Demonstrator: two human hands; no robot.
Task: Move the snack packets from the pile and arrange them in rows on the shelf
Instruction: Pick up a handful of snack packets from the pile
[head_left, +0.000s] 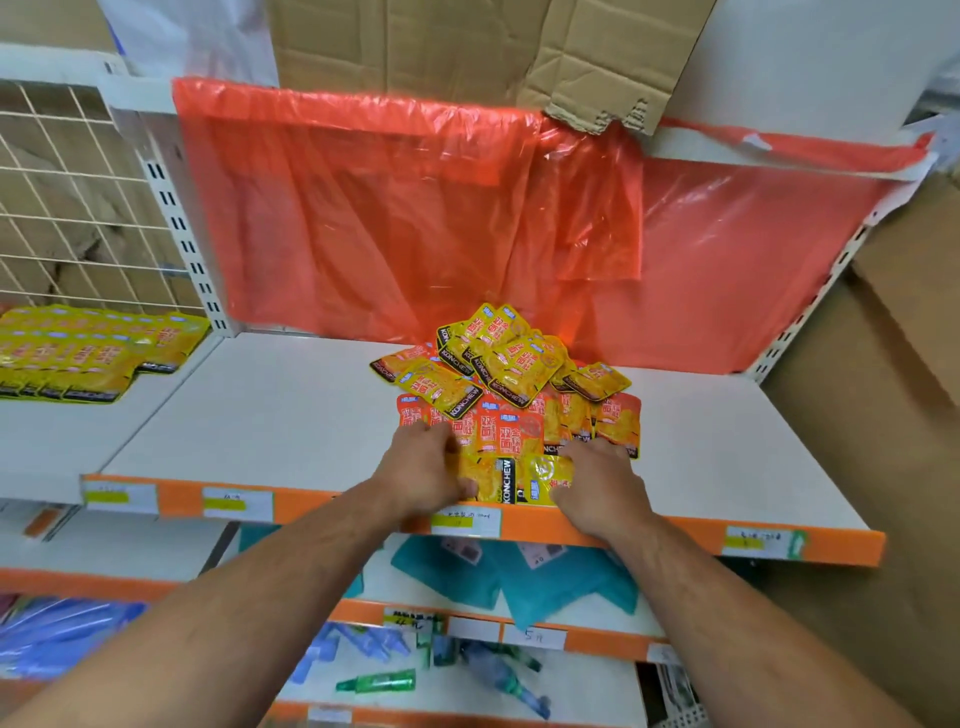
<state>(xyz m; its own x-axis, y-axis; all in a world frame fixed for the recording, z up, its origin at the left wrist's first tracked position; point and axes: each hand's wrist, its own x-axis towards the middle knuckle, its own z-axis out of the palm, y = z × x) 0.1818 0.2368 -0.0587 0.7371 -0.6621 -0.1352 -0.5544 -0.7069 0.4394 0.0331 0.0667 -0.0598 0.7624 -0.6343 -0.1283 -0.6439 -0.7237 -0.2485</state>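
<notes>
Squaring a couple of yellow packets (511, 480) against the front lip of the shelf (260, 415) looks to be the step in hand, and both hands are working on them. The left hand (431, 467) is curling its fingers over their left end with the thumb at the near edge, gripping them. The right hand (597, 483) is lying bent over their right end, and I cannot tell whether it is pinching the foil or only pressing on it. Just beyond the knuckles of both hands, orange packets (519, 423) are lying flat side by side, and further beyond them the pile (506, 358) of yellow ones is leaning against a red plastic sheet (415, 208). To do this well, in my judgement, the person should be sliding the yellow packets flat rather than lifting them, lining their near edges with the shelf's lip directly under the palms. The foil is probably slippery, so light, even pressure from both sides should be helping to stop them fanning out or dropping off the edge. How many are lying between the hands is hard to make out, since the palms are covering both ends. Well off to the left of the left hand, laid-out rows (88, 348) of similar yellow packs are sitting on a neighbouring shelf, with their print too blurred to read.
</notes>
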